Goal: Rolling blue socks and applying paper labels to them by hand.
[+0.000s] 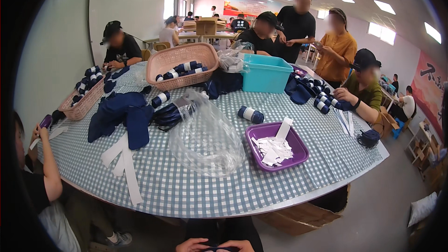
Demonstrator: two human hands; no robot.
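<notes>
At the lower edge, below the table, my left hand [192, 245] and my right hand [238, 245] face each other with fingers curled in. Between them shows a sliver of a dark blue item [218, 249]; most of it is cut off by the picture's edge, so its kind is unclear. On the table ahead lies a dark blue roll [250, 115] with a white band. Right of the middle stands a purple tray [301, 156] holding many white paper strips [273, 150]. A clear plastic bag [205, 140] lies left of it, partly over a dark blue bundle [167, 116].
A checked cloth covers the round table [186, 196]. Dark blue fabric [116, 116] and long white strips [125, 163] lie left. Farther back stand a pink basket [184, 51] of banded rolls and a turquoise bin [266, 77]. Several people sit or stand around; a cardboard box [298, 217] is under the table.
</notes>
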